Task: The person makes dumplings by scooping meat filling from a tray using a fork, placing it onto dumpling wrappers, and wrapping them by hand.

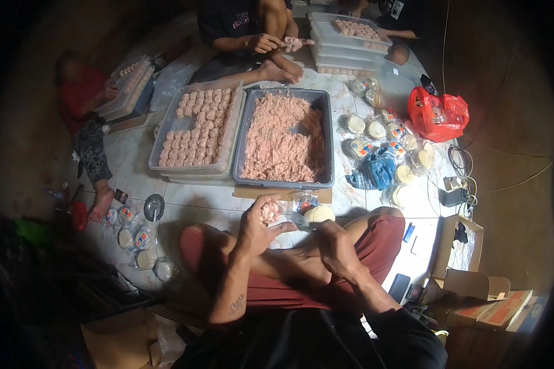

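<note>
My left hand [255, 230] is cupped around a portion of pink minced filling [269, 213]; whether a wrapper lies under it I cannot tell. My right hand [338, 249] grips a flat, spatula-like metal tool [297, 219], its blade pointing towards the left hand and slightly blurred. Just beyond the tool is a stack of pale round wrappers [320, 213], beside a printed plastic packet [306, 202]. In front of both hands stands a grey tub [284, 183] of pink minced filling. To its left, a clear plastic tray [192, 170] holds rows of shaped dumplings.
Packs of wrappers [355, 124], a blue cloth [378, 167] and a red plastic bag [438, 115] lie on the right. Stacked boxes [348, 52] stand at the back. Other people sit opposite and at left. Cables [468, 166] and cardboard boxes [495, 310] line the right side.
</note>
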Motion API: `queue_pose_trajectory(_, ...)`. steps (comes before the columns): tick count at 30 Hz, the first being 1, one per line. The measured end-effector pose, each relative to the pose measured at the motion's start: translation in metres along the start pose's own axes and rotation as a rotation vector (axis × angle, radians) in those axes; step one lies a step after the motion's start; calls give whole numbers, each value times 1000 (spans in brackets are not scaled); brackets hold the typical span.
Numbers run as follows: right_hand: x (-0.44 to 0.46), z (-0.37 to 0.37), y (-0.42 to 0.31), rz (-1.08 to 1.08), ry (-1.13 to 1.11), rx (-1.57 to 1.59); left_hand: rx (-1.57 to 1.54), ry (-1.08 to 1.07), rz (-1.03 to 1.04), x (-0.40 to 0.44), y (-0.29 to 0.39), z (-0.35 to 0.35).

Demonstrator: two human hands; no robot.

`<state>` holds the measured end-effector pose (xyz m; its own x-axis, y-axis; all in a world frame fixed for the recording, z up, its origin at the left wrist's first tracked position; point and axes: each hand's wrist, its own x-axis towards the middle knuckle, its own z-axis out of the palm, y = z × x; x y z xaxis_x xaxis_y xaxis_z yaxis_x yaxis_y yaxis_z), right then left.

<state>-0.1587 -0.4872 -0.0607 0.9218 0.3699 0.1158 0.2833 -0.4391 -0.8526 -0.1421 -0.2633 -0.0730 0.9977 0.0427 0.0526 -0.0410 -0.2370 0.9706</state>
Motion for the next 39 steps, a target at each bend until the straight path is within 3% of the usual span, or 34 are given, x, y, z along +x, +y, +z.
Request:
queue_pose_trajectory(5,-2,-29,-29,198,33,162,77,-141,-42,3,9,-17)
queue_pose_trajectory(7,-2,-33,-28,40,-9,46,-26,-123,20,3,25,-18)
queue_pose_trajectory(11,-3,-29,-32,27,-11,90,23,-134,76,5,4,-16)
queue_pose_trajectory(13,-1,-30,-42,1,-36,47,195,-80,233,5,0,-12)
queue_pose_trajectory(23,8,2,-33,-25,26,76,434,75,230,-1,-9,14)
queue_pose_trajectory(25,10,8,-32,267,114,422,393,25,69,-3,-17,14)
queue_pose_trajectory(26,18,7,-32,181,192,527,390,27,72,-4,-19,12)
queue_pose_trajectory(28,35,5,-18,241,230,629,230,-32,-55,-6,-22,8)
queue_pose_trajectory(29,45,2,-17,282,220,712,37,-18,4,-6,-21,9)
queue_pose_trajectory(31,66,23,24,283,279,761,27,-105,75,-6,-32,3)
queue_pose_trajectory(33,64,45,93,475,153,966,-33,-128,0,-7,-20,1)
queue_pose_trajectory(35,48,46,90,777,179,908,-83,-151,-71,-3,-16,-6)
queue_pose_trajectory(37,29,45,85,731,197,914,-23,-121,-30,-7,-18,-9)
queue_pose_trajectory(39,10,40,76,598,202,723,-78,-159,-61,-11,-20,-6)
